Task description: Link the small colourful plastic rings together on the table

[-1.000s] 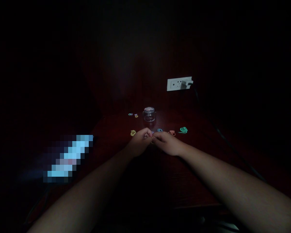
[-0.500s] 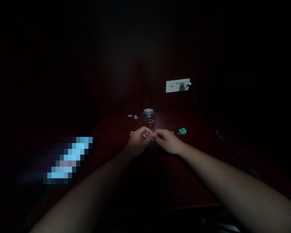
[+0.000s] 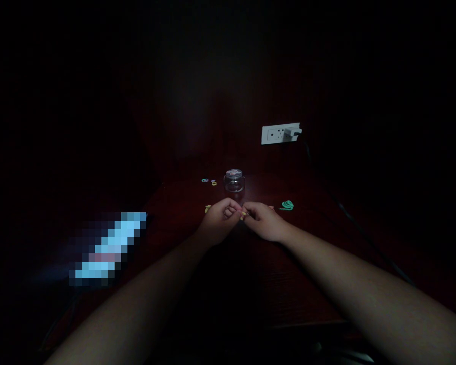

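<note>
The scene is very dark. My left hand (image 3: 219, 219) and my right hand (image 3: 263, 219) meet fingertip to fingertip over a dark red table (image 3: 182, 213), both closed in a pinch. Between the fingertips shows a tiny yellowish piece (image 3: 243, 215), too small to name. Just behind the hands stands a small clear glass jar (image 3: 234, 181) with a lid. Small coloured rings lie around: a green one (image 3: 287, 205) to the right, a yellow one (image 3: 207, 208) by my left hand, and a few (image 3: 209, 181) left of the jar.
A white wall socket (image 3: 280, 134) with a plug and a dark cable running down to the right sits behind the table. A bright blurred blue patch (image 3: 110, 248) lies at the left. Everything else is in darkness.
Both hands have shifted slightly forward and now cover the blue and orange rings that lay in front of them. The pinch stays together.
</note>
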A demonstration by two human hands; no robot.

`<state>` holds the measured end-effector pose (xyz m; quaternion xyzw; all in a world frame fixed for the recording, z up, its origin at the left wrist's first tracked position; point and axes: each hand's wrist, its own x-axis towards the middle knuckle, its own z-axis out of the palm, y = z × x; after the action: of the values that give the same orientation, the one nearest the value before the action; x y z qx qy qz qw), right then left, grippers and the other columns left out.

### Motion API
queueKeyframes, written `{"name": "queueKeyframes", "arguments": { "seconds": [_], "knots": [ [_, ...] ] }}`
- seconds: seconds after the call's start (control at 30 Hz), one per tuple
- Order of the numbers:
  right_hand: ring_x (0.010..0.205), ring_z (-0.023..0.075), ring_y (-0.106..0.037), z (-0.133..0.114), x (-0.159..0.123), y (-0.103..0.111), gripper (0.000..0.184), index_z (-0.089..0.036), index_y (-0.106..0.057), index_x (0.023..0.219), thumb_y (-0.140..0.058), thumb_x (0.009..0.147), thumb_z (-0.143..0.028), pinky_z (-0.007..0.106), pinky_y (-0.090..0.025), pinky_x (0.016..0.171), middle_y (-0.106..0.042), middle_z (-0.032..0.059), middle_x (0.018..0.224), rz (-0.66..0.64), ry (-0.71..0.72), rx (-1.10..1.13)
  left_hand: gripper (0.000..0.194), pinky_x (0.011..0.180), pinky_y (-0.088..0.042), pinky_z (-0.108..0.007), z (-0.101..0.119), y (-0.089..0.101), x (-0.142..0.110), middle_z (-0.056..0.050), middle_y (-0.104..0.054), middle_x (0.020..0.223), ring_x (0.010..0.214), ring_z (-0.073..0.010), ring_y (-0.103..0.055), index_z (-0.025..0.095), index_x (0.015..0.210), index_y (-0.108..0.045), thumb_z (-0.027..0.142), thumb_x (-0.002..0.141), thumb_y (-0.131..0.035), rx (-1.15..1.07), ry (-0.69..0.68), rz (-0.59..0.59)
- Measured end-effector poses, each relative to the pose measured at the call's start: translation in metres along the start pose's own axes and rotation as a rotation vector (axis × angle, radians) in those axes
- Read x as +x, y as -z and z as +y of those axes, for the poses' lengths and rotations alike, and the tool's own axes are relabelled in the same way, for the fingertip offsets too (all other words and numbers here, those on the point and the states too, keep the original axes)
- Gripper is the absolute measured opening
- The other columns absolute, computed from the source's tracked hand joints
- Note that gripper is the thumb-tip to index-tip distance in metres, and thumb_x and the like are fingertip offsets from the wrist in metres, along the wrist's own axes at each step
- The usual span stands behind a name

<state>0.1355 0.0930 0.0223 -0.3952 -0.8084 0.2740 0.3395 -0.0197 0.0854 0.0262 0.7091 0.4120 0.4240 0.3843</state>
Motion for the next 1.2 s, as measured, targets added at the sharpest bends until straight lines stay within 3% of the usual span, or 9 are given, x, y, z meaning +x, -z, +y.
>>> {"name": "queueKeyframes", "arguments": {
  "seconds": [0.87, 1.2],
  "knots": [
    [0.053, 0.0076, -0.036, -0.003, -0.001, -0.001, 0.009, -0.017, -0.041, 0.062, -0.042, 0.071, -0.016, 0.02, -0.027, 0.05, -0.041, -0.0042, 0.057, -0.069, 0.072, -0.002, 0.011, 0.05, -0.032, -0.018, 0.001, 0.001, -0.001, 0.001, -0.051, 0.066, 0.056, -0.0067, -0.043, 0.014, 0.077, -0.049, 0.025, 0.076, -0.049, 0.003, -0.001, -0.069],
    [0.054, 0.0078, -0.04, -0.015, -0.007, 0.0, 0.008, -0.016, -0.047, 0.07, -0.04, 0.07, -0.012, 0.02, -0.028, 0.05, -0.048, -0.0027, 0.062, -0.106, 0.072, -0.037, 0.005, 0.049, -0.03, -0.018, 0.003, 0.0, -0.005, 0.003, -0.046, 0.062, 0.055, -0.0071, -0.04, 0.016, 0.073, -0.043, 0.02, 0.076, -0.044, -0.008, 0.009, -0.088]
  ]
}}
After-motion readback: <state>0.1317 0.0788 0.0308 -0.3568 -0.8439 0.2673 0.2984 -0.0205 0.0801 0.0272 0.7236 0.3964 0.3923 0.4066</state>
